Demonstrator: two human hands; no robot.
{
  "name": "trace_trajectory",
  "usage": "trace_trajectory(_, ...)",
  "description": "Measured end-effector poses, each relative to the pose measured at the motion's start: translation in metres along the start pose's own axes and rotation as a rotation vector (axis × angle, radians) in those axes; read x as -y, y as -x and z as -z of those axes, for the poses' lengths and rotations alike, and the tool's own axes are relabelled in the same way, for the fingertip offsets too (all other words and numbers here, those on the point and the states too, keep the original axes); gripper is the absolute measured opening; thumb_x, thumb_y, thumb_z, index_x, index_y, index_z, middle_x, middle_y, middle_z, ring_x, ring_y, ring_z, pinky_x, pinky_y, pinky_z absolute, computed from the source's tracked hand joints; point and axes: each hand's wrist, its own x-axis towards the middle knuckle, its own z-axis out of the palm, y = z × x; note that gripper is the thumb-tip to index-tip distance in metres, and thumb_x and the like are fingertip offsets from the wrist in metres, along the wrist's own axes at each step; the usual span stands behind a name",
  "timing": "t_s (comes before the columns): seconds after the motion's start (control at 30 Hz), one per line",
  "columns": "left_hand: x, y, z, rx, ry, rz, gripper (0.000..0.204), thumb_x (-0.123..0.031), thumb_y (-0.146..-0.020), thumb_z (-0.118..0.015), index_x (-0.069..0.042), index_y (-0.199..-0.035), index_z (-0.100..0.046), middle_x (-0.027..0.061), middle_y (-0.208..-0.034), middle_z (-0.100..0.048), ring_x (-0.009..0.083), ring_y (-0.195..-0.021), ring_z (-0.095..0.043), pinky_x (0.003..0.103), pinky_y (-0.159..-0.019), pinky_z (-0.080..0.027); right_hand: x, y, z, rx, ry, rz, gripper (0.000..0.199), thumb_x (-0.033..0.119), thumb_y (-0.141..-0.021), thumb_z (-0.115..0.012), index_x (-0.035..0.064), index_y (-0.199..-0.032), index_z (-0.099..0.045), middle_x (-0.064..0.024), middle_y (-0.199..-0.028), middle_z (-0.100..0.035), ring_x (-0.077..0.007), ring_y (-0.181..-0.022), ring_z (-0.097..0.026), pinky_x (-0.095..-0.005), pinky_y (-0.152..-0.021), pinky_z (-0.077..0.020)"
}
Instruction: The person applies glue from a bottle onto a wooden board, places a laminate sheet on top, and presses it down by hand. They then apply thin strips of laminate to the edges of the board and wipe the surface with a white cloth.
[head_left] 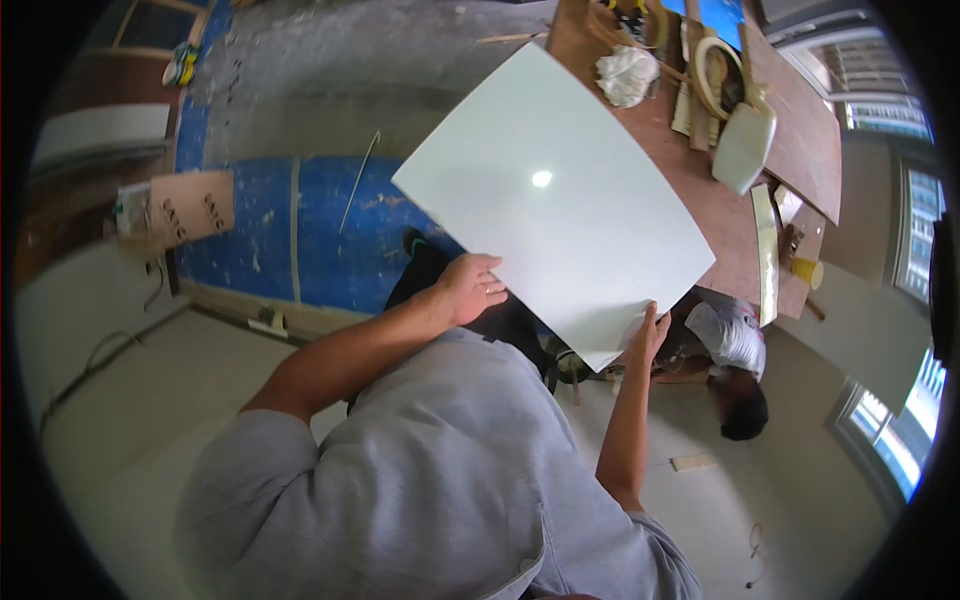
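A large glossy white panel (560, 190) is held out in front of my body, tilted so that one corner points away from me. My left hand (472, 290) grips its near left edge, fingers curled at the rim and a ring on one of them. On the near right edge, close to the nearest corner, my right hand (648, 335) has hold of the same panel. A bright light reflects off its smooth face. The panel's underside is hidden from me.
A brown wooden worktable (690, 215) at the right carries a tape roll (715, 80), a white bottle (745, 145), a crumpled white bundle (627, 76) and wood strips. Another person (730, 340) crouches beside it. Blue sheeting (330, 230) and a cardboard box (195, 205) lie left.
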Motion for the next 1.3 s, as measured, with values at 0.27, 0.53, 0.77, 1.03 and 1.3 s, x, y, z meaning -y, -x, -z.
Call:
trace_trajectory(0.27,0.014,0.003,0.015,0.049,-0.094,-0.043,0.072,-0.028,-0.091,-0.072,0.001,-0.15,-0.042,0.0224,-0.167,-0.021,0.042,-0.151,-0.026,0.058,-0.111,-0.042,-0.007,-0.003,0.003,0.117,-0.048,0.06,0.054,0.03,-0.106,-0.058,-0.0061,-0.144,-0.044,-0.016,-0.131,-0.059,-0.0243,-0.114,-0.059,-0.0379,-0.096,-0.0493)
trace_trajectory(0.53,0.016,-0.017,0.08,0.049,-0.105,-0.23,0.107,-0.033,-0.085,-0.077,-0.009,-0.165,-0.011,0.0166,-0.164,-0.031,0.0393,-0.141,-0.04,0.054,-0.103,-0.046,0.021,0.033,0.004,-0.08,0.711,0.359,0.072,0.029,-0.1,-0.068,-0.0066,-0.152,-0.034,-0.0306,-0.155,-0.039,-0.0416,-0.143,-0.042,-0.0476,-0.118,-0.0363)
trace_trajectory(0.77,-0.002,-0.008,0.068,0.234,-0.313,-0.459,0.106,-0.025,-0.09,-0.073,-0.004,-0.166,-0.002,0.0182,-0.167,-0.024,0.0381,-0.154,-0.025,0.063,-0.117,-0.029,0.049,0.119,-0.092,0.517,1.154,0.834,0.109,0.04,-0.078,-0.087,0.0168,-0.165,-0.024,-0.0226,-0.171,-0.015,-0.0482,-0.153,-0.023,-0.0619,-0.118,-0.0306)
trace_trajectory(1.03,0.008,-0.054,0.083,-0.129,-0.431,-0.883,0.111,-0.032,-0.092,-0.073,0.0,-0.164,0.005,0.0287,-0.171,-0.006,0.0352,-0.16,-0.01,0.04,-0.126,-0.02,0.035,0.123,-0.125,0.504,1.382,0.921,0.116,0.041,-0.076,-0.087,0.0214,-0.167,-0.018,-0.0201,-0.173,-0.007,-0.0471,-0.156,-0.013,-0.0643,-0.12,-0.0247)
trace_trajectory(1.3,-0.08,-0.117,0.087,-0.459,-0.269,-1.021,0.043,-0.034,-0.08,-0.087,0.003,-0.096,-0.072,0.019,-0.089,-0.074,0.0372,-0.078,-0.07,0.05,-0.074,-0.054,0.046,0.127,-0.129,0.551,1.364,0.797,0.129,0.051,-0.067,-0.091,0.0209,-0.167,-0.016,-0.0186,-0.173,-0.008,-0.0438,-0.158,-0.011,-0.0643,-0.121,-0.0244)
